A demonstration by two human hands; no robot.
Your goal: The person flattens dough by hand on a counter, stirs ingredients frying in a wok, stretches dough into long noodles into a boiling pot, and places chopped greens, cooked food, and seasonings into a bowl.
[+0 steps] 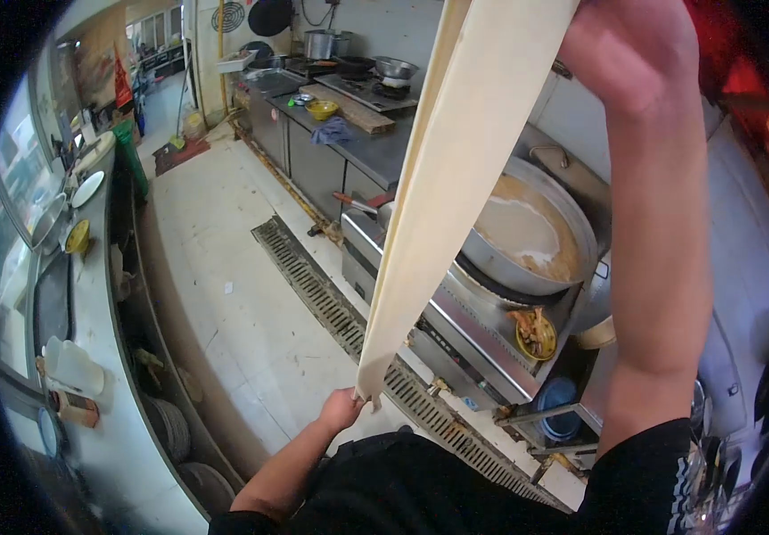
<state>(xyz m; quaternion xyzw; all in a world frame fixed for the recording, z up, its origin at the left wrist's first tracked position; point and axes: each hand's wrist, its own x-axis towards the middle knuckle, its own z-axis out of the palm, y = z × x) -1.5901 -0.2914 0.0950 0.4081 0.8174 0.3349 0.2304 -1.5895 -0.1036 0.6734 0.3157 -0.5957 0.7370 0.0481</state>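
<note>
A long, wide sheet of pale dough (456, 169) hangs stretched in folded layers from the top right down to the lower middle. My left hand (342, 410) is closed on its narrow lower end. Raised high at the top right, my right hand (632, 49) is at the dough's upper edge; its fingers are hidden or cut off by the frame. Behind the dough stands a large round pot (527, 227) of cloudy liquid on the stove.
A yellow bowl (536, 334) with food stands on the stove's front corner. Along the left runs a metal counter (130, 410) with a plastic jug (74, 367). A floor drain grate (313, 290) crosses the floor. Pans and a board (349, 109) are at the back.
</note>
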